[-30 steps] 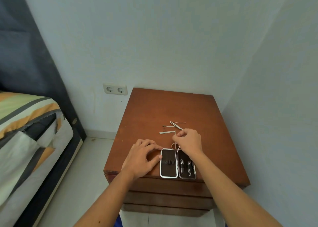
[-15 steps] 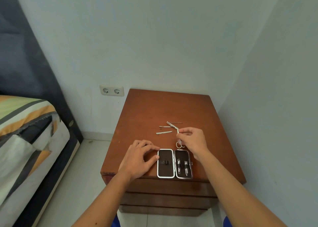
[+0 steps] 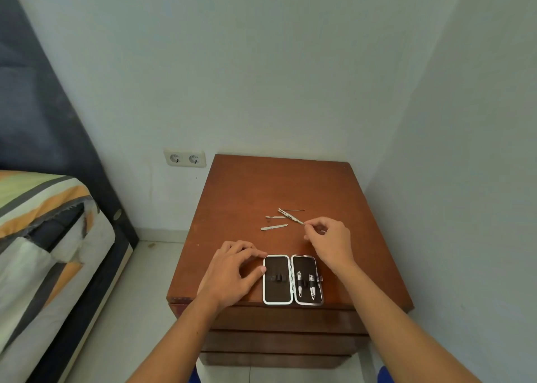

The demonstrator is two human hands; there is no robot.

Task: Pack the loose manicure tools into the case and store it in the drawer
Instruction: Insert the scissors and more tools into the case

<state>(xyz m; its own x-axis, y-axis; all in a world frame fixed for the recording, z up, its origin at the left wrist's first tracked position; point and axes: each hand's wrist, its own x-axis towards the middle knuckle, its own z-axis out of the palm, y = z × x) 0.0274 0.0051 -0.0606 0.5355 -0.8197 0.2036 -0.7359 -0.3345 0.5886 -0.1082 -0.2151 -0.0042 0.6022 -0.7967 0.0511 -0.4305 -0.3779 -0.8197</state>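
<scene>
Just one view here, so nothing is shared between cameras. The scene is seen from head height, angled forward and down onto a wooden nightstand tucked in a room corner. Both forearms are caught coming in from the bottom edge, and a bed is clipped at left.

The open case lies at the nightstand's front edge; loose tools lie behind it, the bed left.
</scene>
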